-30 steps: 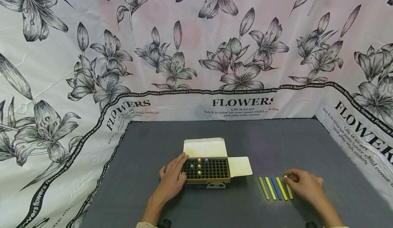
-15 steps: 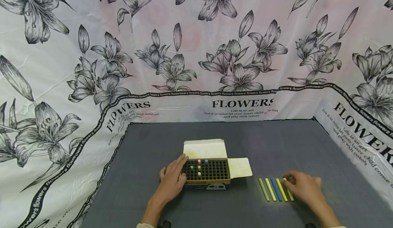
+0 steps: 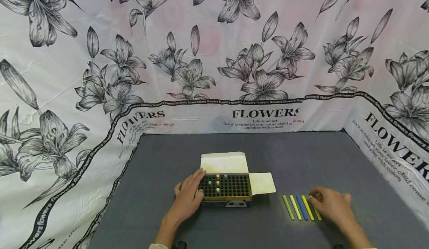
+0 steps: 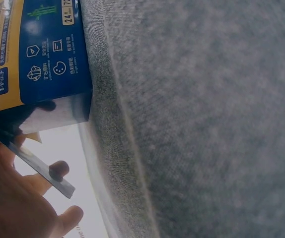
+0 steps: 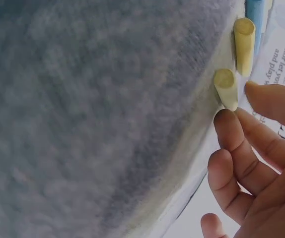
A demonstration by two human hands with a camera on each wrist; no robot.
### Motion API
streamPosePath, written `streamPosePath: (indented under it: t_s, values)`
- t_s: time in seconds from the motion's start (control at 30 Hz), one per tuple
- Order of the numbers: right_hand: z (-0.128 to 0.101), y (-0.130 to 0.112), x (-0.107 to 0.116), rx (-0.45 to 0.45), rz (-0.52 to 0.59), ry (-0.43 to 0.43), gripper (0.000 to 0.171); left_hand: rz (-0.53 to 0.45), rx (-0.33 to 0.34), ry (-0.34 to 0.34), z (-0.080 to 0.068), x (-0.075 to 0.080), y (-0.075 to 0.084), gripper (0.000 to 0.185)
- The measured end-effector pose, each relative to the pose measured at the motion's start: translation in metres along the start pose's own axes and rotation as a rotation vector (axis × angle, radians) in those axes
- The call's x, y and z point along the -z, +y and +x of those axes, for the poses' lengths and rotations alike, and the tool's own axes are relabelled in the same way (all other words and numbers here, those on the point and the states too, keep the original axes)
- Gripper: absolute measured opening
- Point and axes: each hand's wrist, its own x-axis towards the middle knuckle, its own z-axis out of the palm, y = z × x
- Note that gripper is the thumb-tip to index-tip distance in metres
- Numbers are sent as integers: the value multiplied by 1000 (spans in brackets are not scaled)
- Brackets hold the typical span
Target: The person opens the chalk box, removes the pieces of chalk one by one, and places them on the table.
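Note:
An open chalk box (image 3: pixel 225 198) stands on the grey mat (image 3: pixel 167 159), and several coloured chalk ends stick out of its black grid tray (image 3: pixel 234 187). My left hand (image 3: pixel 187 198) rests against the box's left side with fairly straight fingers. The blue and yellow box side (image 4: pixel 38 54) shows beside that hand (image 4: pixel 13 208) in the left wrist view. Right of the box lies a row of chalk sticks (image 3: pixel 298 207). My right hand (image 3: pixel 330 204) pinches the rightmost pale yellow stick (image 5: pixel 225 89) between thumb and finger, next to a yellow stick (image 5: pixel 244 44) and a blue one (image 5: pixel 255 20).
The box's flaps (image 3: pixel 223 162) fold out to the back and to the right. A floral cloth printed "FLOWERS" (image 3: pixel 214 74) hangs behind and around the mat. Bare mat lies behind the box and to the far right.
My right hand has lowered the pale yellow stick a little, down onto the mat at the right end of the row. The left hand and box have not moved.

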Motion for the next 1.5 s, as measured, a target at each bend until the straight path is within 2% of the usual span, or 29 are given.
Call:
streamPosePath:
  t_s: [0.17,0.27,0.37,0.43,0.57,0.67,0.87,1.17,1.5]
  values:
    - [0,-6,8,-3,19,31,33,0,-5,6,0,0,-1,61]
    - [-2,-14,12,15,25,87,35,-4,-11,7,0,0,-1,61]
    - [-3,-27,12,61,46,193,33,-10,-13,3,1,0,-1,61]
    - [-3,-39,10,116,79,300,30,-12,-8,-3,1,0,-1,61]
    - [-1,-66,5,251,217,485,27,-9,-3,-5,1,0,-1,61]
    - [2,-84,1,332,323,554,28,-7,-9,3,1,0,-1,61]
    - [9,-111,-13,439,420,590,30,-11,-21,11,1,-1,-1,61]
    - [13,-142,-37,518,492,617,31,-20,3,-12,-1,-1,0,60]
    - [23,-177,-59,577,456,601,35,-30,-2,-10,1,0,1,61]
